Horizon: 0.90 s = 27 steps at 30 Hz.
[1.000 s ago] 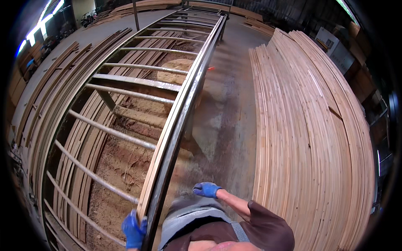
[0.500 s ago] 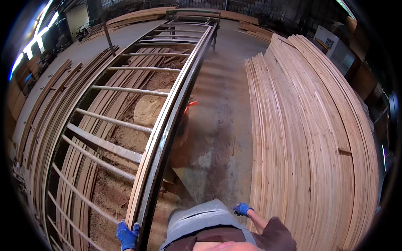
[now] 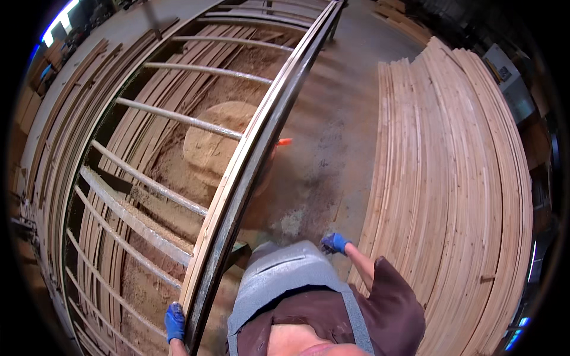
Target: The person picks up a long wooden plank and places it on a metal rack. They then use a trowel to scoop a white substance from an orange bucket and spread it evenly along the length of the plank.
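- Left hand (image 3: 174,322), blue-gloved: at the near end of a pale wooden strip (image 3: 236,166), against its left side. Contact apparent; the fingers' wrap is too small to make out, so cannot tell whether they grip it.
- Right hand (image 3: 333,243), blue-gloved: above the floor (image 3: 323,172), just right of the grey apron (image 3: 285,267). Fingers look loosely curled; nothing seen in it, degree of closure cannot be told.
- Strip position: lies lengthwise along the right side of a long metal frame, its near end by the left hand, the rest running forward to the upper edge of view. The right hand is well apart from it, on its right, with floor and apron between.
- Strip surface: pale, with a line along its length; cannot tell whether one piece or two.
- Dark rail (image 3: 252,160): directly right of the strip, parallel to it.
- Rollers (image 3: 178,118): span the frame, right ends meeting the strip's left edge. One flat crossbar (image 3: 133,219) among them.
- Sawdust mound (image 3: 205,148): below the rollers, left of the strip.
- Board stack (image 3: 445,178): long, pale, to the right of the right hand, apart from it.
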### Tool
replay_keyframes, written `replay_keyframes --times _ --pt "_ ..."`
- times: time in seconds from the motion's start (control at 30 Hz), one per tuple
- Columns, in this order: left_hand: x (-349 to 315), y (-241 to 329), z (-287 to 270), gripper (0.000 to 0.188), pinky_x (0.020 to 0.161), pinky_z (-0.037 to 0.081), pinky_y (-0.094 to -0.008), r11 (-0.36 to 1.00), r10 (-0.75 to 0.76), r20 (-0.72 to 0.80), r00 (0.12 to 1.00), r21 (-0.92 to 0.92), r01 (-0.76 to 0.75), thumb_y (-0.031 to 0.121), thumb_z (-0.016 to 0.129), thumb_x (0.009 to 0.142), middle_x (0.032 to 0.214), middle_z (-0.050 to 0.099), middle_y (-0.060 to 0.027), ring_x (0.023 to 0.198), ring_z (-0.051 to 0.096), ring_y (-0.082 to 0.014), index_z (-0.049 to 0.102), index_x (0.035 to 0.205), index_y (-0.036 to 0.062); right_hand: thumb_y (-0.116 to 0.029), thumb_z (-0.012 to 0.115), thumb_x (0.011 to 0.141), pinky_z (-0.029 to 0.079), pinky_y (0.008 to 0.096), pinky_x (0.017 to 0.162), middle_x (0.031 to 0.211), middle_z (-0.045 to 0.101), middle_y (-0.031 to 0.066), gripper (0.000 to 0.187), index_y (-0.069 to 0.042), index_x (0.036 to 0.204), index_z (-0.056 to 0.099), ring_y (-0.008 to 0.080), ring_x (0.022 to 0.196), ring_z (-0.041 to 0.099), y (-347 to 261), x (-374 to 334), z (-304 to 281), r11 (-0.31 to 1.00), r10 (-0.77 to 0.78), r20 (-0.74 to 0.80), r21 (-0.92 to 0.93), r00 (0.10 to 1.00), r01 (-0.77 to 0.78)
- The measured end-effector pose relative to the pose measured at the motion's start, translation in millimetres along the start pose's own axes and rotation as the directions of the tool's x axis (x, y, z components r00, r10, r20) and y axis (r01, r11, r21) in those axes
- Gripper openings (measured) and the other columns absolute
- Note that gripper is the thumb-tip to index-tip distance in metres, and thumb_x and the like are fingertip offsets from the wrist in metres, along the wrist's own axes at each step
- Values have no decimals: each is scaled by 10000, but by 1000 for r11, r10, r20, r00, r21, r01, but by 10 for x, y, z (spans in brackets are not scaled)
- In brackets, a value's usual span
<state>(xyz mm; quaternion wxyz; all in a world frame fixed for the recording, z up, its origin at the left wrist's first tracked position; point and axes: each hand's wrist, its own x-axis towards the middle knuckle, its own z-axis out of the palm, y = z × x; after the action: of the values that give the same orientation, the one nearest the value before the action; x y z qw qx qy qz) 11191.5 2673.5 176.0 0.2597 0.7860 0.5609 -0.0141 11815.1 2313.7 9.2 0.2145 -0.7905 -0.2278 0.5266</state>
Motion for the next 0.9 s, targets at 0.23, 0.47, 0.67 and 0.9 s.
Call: replay_keyframes --times 0.23,0.47,0.67,0.9 --pt "426 767 28 478 673 443 -533 991 -125 -36 991 -60 123 357 451 1094 819 617 -299 738 603 -471 628 850 -14 -351 635 922 535 413 671 794 741 146 357 -12 880 738 242 685 677 -1048 1680 -1310 994 -110 -95 5 989 111" --pt "-125 2186 -228 328 895 491 -483 918 -263 -486 833 140 371 318 638 986 1061 673 -221 978 643 -402 668 1129 24 -387 832 840 485 441 1080 1353 658 243 754 -68 1468 563 399 1285 611 -2130 3504 -2309 776 -242 -122 -620 962 116" --pt "-727 3513 731 455 968 553 -450 805 -558 -493 668 -127 579 364 740 942 1143 731 -194 1039 704 -372 683 1238 24 -369 803 861 506 441 1011 1253 675 225 715 -78 1464 553 379 1185 635 -2507 4662 -2426 538 -297 -40 -833 954 132" --pt "-2147 4011 2346 647 927 518 -472 290 -895 177 410 -468 835 653 593 949 1057 716 -248 1045 674 -431 685 1162 49 -348 769 885 531 440 930 1136 694 204 670 -90 1459 541 356 1068 662 -2657 4401 -1917 416 -413 108 -861 904 293"
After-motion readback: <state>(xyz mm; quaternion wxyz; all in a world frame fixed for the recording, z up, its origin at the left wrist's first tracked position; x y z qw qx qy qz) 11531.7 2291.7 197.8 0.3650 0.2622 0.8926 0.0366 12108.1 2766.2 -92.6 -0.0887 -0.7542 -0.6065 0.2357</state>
